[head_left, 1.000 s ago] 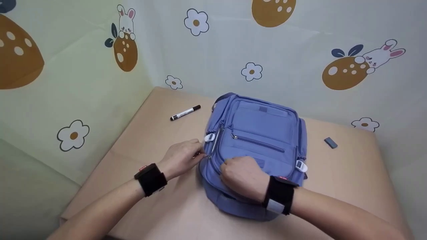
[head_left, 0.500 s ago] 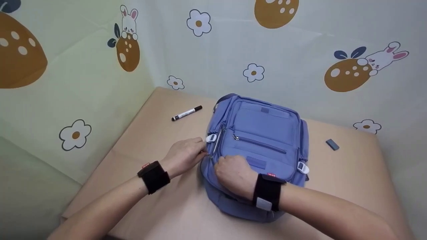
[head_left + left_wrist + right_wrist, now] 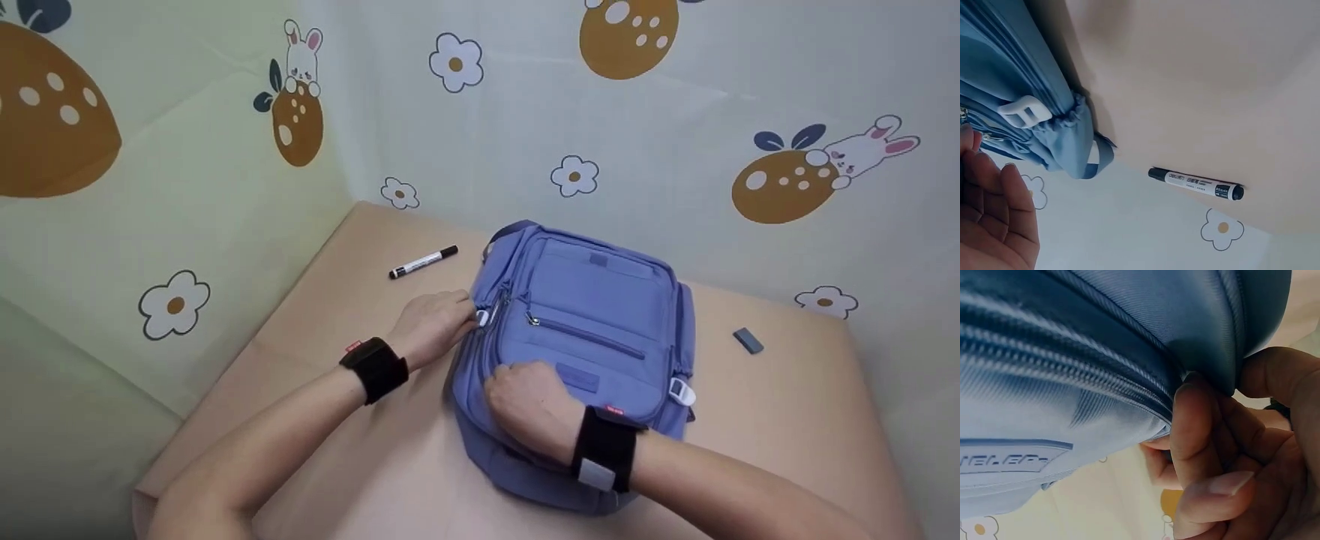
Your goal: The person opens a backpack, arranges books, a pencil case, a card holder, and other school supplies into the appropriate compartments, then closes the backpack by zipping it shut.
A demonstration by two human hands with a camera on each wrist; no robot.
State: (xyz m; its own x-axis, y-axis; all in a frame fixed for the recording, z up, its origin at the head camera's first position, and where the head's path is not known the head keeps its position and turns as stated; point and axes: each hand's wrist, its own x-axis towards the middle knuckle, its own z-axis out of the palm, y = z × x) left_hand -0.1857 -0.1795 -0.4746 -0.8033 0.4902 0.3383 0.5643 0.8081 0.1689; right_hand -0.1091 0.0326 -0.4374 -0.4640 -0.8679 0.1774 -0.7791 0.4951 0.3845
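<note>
A blue backpack point(image 3: 592, 292) lies on the table with its front pocket facing up. My left hand point(image 3: 433, 322) is at its left side, beside the white buckle point(image 3: 1026, 112), with thumb and finger pinched at a zipper pull point(image 3: 963, 114); the grip is partly cut off in the left wrist view. At the bag's lower left corner, my right hand point(image 3: 532, 405) pinches the fabric edge next to the side zipper point(image 3: 1072, 360). Its fingertips point(image 3: 1192, 402) press against the cloth there. A short front zipper point(image 3: 589, 337) crosses the pocket.
A black-and-white marker point(image 3: 424, 262) lies left of the backpack, towards the back. To the right is a small dark grey block point(image 3: 748, 340). A patterned cloth wall point(image 3: 510, 127) borders the table point(image 3: 787, 420) at the back and left.
My left hand has moved up the backpack's left side, away from the right hand, along the zipper. My right hand has shifted slightly left and stays at the lower corner.
</note>
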